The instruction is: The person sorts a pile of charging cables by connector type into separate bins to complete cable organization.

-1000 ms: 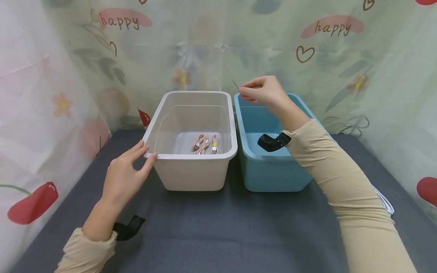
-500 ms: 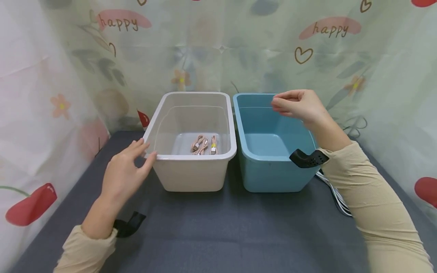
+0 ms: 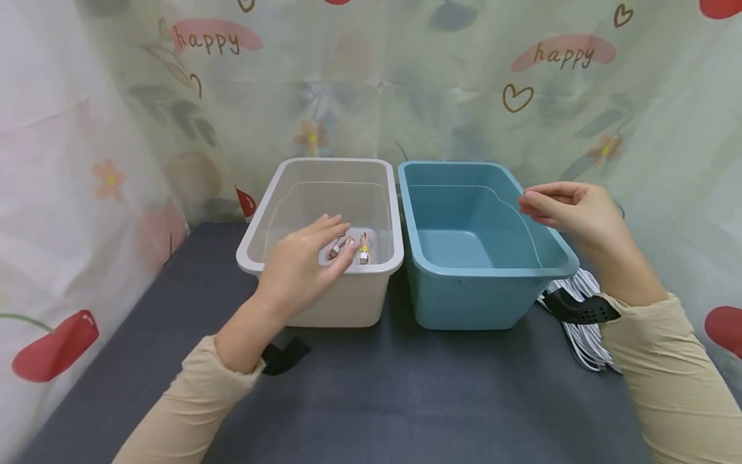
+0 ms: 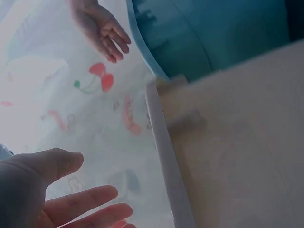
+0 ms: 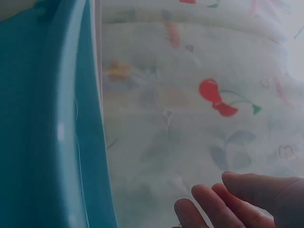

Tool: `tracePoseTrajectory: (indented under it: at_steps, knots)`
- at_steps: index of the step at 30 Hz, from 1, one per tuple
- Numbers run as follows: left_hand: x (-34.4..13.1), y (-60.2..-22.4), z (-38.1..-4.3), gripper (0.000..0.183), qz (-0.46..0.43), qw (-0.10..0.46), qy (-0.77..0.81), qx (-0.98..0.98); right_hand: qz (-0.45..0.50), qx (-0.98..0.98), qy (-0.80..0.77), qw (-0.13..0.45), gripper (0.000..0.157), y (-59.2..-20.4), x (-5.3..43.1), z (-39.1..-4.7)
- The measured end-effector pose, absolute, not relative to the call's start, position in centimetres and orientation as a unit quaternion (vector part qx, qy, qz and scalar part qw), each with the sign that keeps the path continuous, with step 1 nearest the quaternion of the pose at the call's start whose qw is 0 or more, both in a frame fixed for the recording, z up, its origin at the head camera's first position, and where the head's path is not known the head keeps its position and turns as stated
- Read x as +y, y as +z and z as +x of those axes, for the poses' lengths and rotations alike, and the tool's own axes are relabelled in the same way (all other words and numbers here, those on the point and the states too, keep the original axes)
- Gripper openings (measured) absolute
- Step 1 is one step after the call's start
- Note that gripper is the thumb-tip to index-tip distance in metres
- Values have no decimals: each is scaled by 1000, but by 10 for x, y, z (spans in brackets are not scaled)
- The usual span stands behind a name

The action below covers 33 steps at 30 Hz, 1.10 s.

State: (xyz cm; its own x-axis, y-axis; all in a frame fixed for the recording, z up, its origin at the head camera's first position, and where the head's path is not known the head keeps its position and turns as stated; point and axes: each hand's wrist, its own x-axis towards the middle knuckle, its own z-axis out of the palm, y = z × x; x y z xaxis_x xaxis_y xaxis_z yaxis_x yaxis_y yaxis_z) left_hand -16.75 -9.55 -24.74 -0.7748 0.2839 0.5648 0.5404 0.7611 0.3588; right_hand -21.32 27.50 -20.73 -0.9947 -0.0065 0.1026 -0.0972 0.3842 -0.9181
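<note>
hidden and cut off

left hand [image 3: 303, 265] hides part of the near rim of pale bin [image 3: 348, 303] and part of coiled pink cable [image 3: 335, 247]. white cord [image 3: 585, 338] partly behind right sleeve [image 3: 666, 367]. left sleeve [image 3: 194, 403] cut off by near frame edge. left wrist view: pale bin's interior blurred.

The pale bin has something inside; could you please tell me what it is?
A pinkish cable bundle and, to its right, a cable with a yellow band. The left hand covers part of the bundle and bin; anything there is unseen.
</note>
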Motion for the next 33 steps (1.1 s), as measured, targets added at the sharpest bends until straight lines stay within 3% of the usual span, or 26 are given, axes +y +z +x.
tracePoseTrajectory:
  at_steps: [5,13,23,25,29,32,33]
  knots:
    - [-70,-248,-168,35,-276,255,-245,-894,32,-789,610,66,7,-222,302,-203]
    - [-37,-251,-168,37,-308,223,-234,-895,40,-740,666,85,18,-248,341,-189]
    - [-13,-261,-168,40,-335,181,-234,-895,-65,-873,480,52,5,-288,374,-181]
    - [-9,-263,-168,40,-335,177,-233,-896,-78,-891,446,40,13,-296,379,-179]
    - [-2,-268,-168,40,-338,167,-223,-899,-97,-915,391,5,47,-311,391,-177]
    - [2,-271,-167,39,-338,166,-204,-904,-108,-922,372,-18,61,-323,402,-177]
    - [3,-273,-167,39,-337,167,-198,-905,-112,-926,360,-20,58,-329,407,-178]
